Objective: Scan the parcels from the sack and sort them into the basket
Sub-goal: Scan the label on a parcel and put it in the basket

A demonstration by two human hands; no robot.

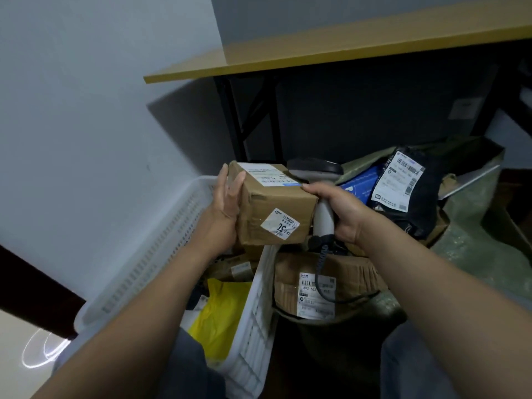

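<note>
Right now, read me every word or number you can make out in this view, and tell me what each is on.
"502 602": white label on the cardboard box in the sack.
"3C", likely, upside down: sticker on the held box.
Held box's top label, black bag label, blue parcel print: too blurred.

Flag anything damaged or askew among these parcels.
The cardboard box in the left hand is dented and creased along its front face, and its small white sticker sits crooked. The larger box in the sack below the scanner is wrinkled too. Nothing spilled.
</note>
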